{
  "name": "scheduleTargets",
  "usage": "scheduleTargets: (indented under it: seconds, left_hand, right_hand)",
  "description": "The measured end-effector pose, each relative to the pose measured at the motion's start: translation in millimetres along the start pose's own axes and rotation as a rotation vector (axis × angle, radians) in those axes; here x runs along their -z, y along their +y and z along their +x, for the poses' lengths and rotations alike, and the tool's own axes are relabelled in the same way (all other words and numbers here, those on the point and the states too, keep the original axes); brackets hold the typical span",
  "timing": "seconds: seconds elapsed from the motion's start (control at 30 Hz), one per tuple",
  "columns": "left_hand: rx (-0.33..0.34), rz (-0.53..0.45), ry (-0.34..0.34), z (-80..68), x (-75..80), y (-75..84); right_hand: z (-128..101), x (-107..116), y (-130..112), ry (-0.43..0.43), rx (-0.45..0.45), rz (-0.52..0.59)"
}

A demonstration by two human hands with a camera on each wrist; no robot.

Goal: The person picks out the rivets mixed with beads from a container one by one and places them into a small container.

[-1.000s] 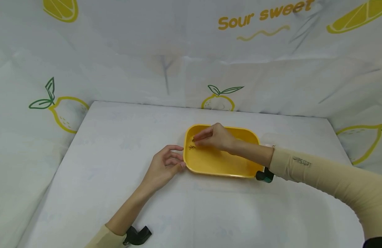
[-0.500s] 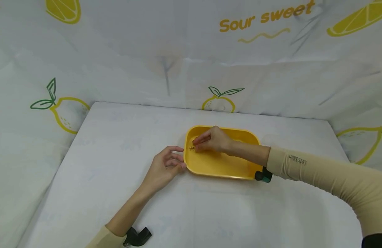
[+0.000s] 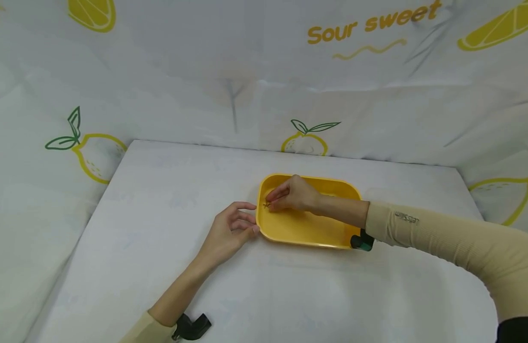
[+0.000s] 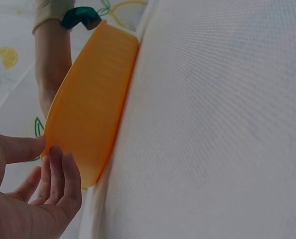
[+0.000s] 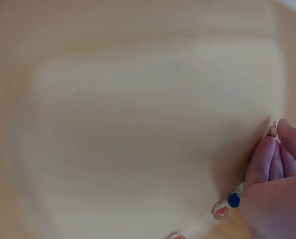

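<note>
So the right hand (image 3: 295, 194) is mid-pick inside the yellow tray (image 3: 309, 228), pinching small beads (image 5: 226, 205); left hand (image 3: 229, 233) steadies its rim, fingers relaxed. Lifting looks next.

Staged recording booth: lemon-print cloth (image 3: 96, 85) w/ draped table (image 3: 161, 228).

The left hand (image 3: 229, 232) lay with fingers loosely curled, thumb and fingertips forward. The right hand (image 3: 295, 195) reached across, its fingertips (image 5: 267, 154) bunched together, pinching downward.
</note>
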State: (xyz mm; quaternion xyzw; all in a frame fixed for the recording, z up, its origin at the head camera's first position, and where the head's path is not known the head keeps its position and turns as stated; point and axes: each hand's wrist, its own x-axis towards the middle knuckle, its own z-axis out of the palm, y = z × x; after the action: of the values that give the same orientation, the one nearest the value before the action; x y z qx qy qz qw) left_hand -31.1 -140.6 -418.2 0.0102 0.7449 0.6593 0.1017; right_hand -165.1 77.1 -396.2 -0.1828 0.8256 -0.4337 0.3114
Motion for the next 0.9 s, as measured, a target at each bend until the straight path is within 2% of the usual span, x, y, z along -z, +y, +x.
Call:
scheduleTargets:
  seconds: [0.27,0.6,0.9]
  left_hand:
    - [-0.006,-0.002,0.002,-0.5,-0.5,1.5]
    - [-0.010,-0.004,0.003,-0.7,-0.1,1.6]
    - [-0.012,-0.003,0.001,-0.5,-0.2,0.2]
  right_hand:
    - [2.8,-3.2,-3.7,-0.008,0.017,-0.012]
    - [5.8,-5.4,-7.8,-0.021,-0.010,0.020]
    - [9.5,-7.0,-7.7,-0.015,0.005,-0.032]
